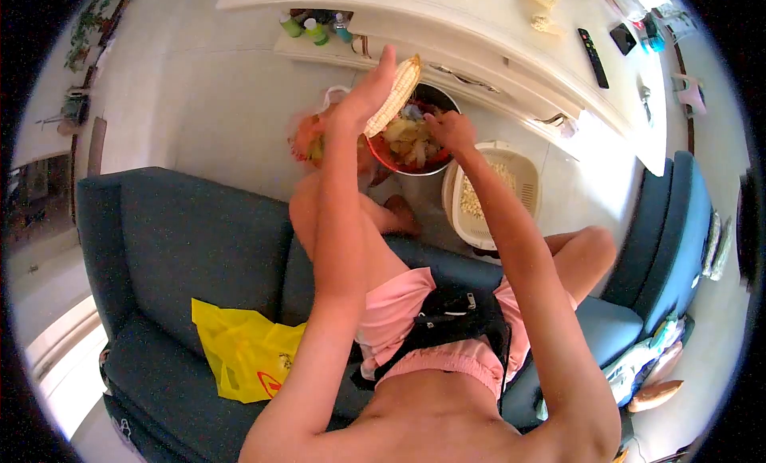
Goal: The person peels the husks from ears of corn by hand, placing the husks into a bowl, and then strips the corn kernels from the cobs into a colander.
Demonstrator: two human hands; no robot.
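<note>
A pale ear of corn lies along the fingers of the left hand, which holds it at the left rim of a round basin of husks — its long axis slants away and rightward, tip far. The right hand, apart from the ear on its right, reaches in over the husks, fingers drawn together, though whether they grip anything I cannot tell. Beside the basin, a plastic basket of kernels sits on the tiled floor, between a blue-gray sofa and a white cabinet.
</note>
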